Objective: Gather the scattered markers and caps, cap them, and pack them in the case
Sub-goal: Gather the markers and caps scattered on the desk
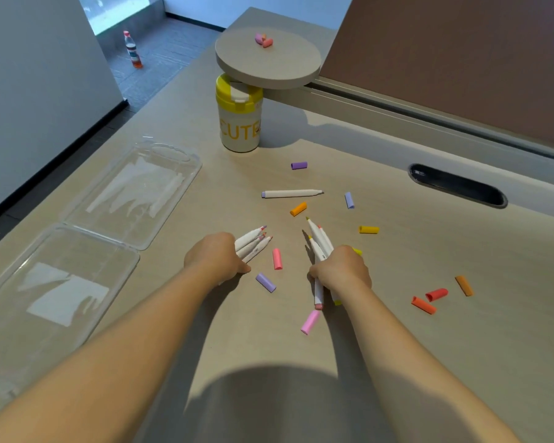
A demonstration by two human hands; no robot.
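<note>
Left hand (216,255), frame centre: fingers gripping a bundle of uncapped markers (252,243), tips pointing upper right. Right hand (341,270), just right of centre: fingers gripping a second bundle (320,243), tips toward frame top, butt ends sticking out below the hand. One loose marker (290,193) lies uncapped on the tabletop (461,346) above centre. Caps scattered: purple cap (299,165), orange cap (298,209), pink cap (277,259), red cap (436,294), others nearby. Clear case (77,251) lies open at frame left, apart from the markers.
</note>
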